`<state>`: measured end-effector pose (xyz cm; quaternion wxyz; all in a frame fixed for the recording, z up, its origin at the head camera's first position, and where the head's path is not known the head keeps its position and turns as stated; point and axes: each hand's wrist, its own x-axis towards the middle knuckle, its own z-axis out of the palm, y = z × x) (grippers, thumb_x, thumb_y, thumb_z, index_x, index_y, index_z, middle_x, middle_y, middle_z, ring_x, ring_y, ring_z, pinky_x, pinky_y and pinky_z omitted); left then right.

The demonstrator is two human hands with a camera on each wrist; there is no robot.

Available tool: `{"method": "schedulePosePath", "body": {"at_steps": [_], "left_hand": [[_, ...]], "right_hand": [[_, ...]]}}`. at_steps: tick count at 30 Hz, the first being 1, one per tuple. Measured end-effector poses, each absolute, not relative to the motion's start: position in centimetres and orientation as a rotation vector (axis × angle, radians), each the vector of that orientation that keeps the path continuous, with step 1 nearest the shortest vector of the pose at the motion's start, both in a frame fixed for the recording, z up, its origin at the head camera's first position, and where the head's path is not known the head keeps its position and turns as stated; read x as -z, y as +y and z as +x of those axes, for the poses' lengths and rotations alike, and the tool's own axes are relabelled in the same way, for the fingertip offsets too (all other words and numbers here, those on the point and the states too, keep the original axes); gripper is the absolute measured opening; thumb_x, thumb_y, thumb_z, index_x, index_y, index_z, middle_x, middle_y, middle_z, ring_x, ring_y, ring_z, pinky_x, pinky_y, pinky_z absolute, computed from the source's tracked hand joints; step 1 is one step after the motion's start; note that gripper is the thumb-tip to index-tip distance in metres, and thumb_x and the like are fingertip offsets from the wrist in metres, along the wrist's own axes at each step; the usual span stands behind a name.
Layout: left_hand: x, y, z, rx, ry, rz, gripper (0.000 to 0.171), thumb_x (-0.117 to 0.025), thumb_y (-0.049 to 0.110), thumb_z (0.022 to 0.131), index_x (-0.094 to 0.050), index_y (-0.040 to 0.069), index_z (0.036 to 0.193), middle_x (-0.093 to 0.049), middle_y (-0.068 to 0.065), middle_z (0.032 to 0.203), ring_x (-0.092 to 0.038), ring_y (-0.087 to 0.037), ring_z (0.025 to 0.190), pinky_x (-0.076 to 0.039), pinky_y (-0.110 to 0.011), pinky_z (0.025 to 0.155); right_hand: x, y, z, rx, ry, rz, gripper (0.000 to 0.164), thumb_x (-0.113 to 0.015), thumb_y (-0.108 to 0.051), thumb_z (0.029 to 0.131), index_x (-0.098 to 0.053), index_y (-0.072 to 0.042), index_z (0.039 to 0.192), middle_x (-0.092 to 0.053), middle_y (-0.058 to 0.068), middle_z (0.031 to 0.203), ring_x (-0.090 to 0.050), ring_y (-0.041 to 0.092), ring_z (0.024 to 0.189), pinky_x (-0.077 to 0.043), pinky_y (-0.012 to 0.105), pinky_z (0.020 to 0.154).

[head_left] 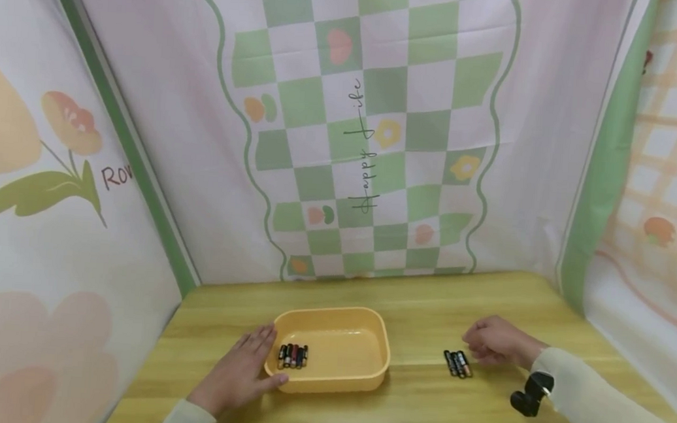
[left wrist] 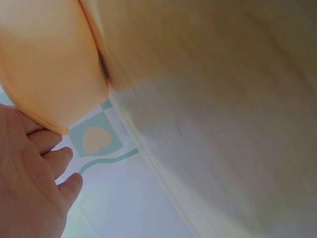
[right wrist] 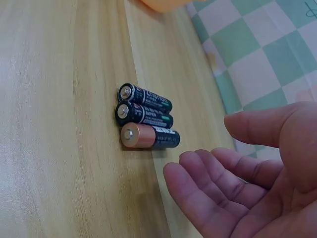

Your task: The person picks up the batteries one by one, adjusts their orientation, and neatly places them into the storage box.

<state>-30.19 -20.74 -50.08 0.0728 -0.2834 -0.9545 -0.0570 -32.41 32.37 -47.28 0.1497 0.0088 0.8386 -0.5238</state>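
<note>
My left hand (head_left: 239,372) rests on the left end of a yellow-orange plastic tray (head_left: 383,365), fingers along its left rim and thumb at the near corner. In the left wrist view the fingertips of the left hand (left wrist: 34,168) touch the edge of the tray (left wrist: 54,64). Inside the tray, several batteries (head_left: 293,356) stand side by side against the left end. Three more batteries (right wrist: 146,115), two dark and one copper-topped, lie in a row on the table. Just right of them is my right hand (head_left: 497,342), holding nothing, its fingers loosely bent and thumb apart.
The wooden table (head_left: 418,414) runs back to a checked green-and-white cloth (head_left: 370,174). Printed cloth walls stand at both sides. A black device (head_left: 532,394) is strapped at the right wrist, over a pale sleeve (head_left: 602,407).
</note>
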Motion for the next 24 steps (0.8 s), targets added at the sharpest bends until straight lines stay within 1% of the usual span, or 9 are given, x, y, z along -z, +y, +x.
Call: {"method": "schedulePosePath", "body": {"at_steps": [4,9,11,14,18,24], "left_hand": [[49.9,-20.7,-30.2,0.167,-2.872,-0.85,0.091,-0.041,0.068,0.093,-0.022,0.002,0.153,-0.011,-0.01,0.159,-0.016,-0.029,0.145,-0.016,-0.05,0.115],[50.0,-20.6,-30.2,0.164,-2.871,-0.853,0.091,-0.041,0.068,0.093,-0.022,0.002,0.153,-0.011,-0.01,0.159,-0.015,-0.029,0.145,-0.017,-0.05,0.115],[50.1,-20.7,-30.2,0.169,-2.875,-0.85,0.091,-0.041,0.068,0.093,-0.022,0.002,0.153,-0.011,-0.01,0.159,-0.014,-0.028,0.146,-0.017,-0.051,0.115],[50.2,-20.7,-30.3,0.168,-2.872,-0.852,0.091,-0.04,0.068,0.093,-0.022,0.002,0.153,-0.011,-0.01,0.159,-0.016,-0.029,0.145,-0.017,-0.051,0.115],[50.3,-20.8,-30.4,0.171,-2.864,-0.858,0.091,-0.04,0.069,0.093,-0.022,0.002,0.153,-0.013,-0.011,0.159,-0.017,-0.031,0.145,-0.017,-0.051,0.115],[50.4,-20.8,-30.4,0.16,-2.851,-0.853,0.092,-0.041,0.069,0.093,-0.025,0.002,0.153,-0.015,-0.011,0.159,-0.02,-0.032,0.144,-0.017,-0.05,0.115]], "right_hand": [[47.7,32.8,-32.4,1.551,2.383,0.043,0.021,-0.058,-0.007,0.093,-0.058,0.012,0.103,-0.059,0.011,0.076,-0.061,0.021,0.064,-0.057,0.039,0.06],[48.1,32.8,-32.1,1.533,2.393,0.069,0.018,-0.059,-0.006,0.092,-0.056,0.01,0.098,-0.06,0.012,0.073,-0.06,0.021,0.062,-0.057,0.038,0.058],[48.2,32.6,-32.0,1.529,2.394,0.081,0.019,-0.059,-0.006,0.092,-0.056,0.011,0.1,-0.06,0.014,0.075,-0.06,0.022,0.063,-0.056,0.038,0.058],[48.5,32.4,-31.9,1.539,2.38,0.098,0.019,-0.058,-0.005,0.092,-0.056,0.011,0.103,-0.057,0.012,0.075,-0.057,0.02,0.063,-0.056,0.037,0.058],[48.9,32.1,-32.1,1.531,2.389,0.12,0.017,-0.06,-0.005,0.091,-0.058,0.009,0.101,-0.055,0.009,0.073,-0.054,0.018,0.061,-0.055,0.035,0.057],[49.5,31.8,-32.3,1.506,2.404,0.132,0.018,-0.062,-0.004,0.089,-0.06,0.01,0.101,-0.054,0.009,0.075,-0.055,0.019,0.063,-0.056,0.036,0.059]]}}
